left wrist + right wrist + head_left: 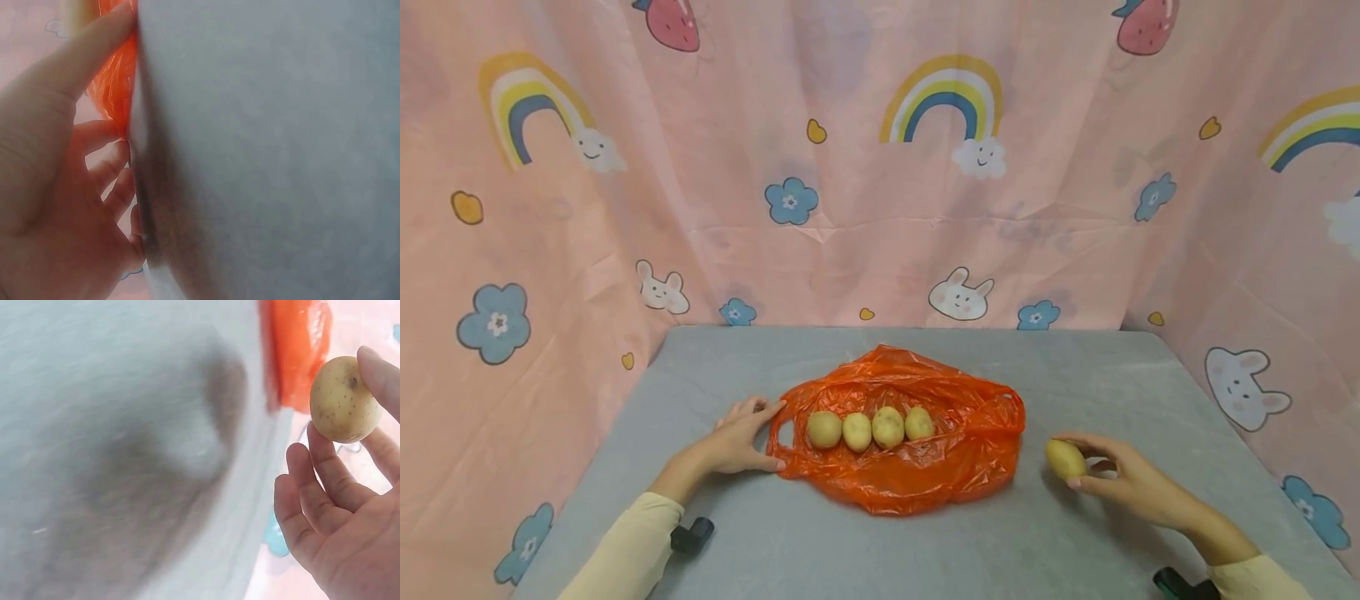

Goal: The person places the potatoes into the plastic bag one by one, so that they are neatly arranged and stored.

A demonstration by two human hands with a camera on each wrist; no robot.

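An orange plastic bag point(917, 479) lies spread on the table with its mouth open upward. Several potatoes point(888, 427) sit in a row inside it. At the bag's left end, my left hand point(737, 437) rests with thumb and fingers spread apart, their tips touching the handle's edge. To the right of the bag, my right hand point(1123, 479) pinches a single potato point(1065, 459) between thumb and fingertips, held just above the table. That potato point(344, 403) shows small brown specks in the right wrist view, and the other fingers curve loosely below it.
The grey table point(775, 550) extends around the bag on all sides. A pink curtain point(850, 250) with rainbows, rabbits and flowers hangs behind and at both sides. Dark wrist camera mounts point(692, 535) sit by the sleeves.
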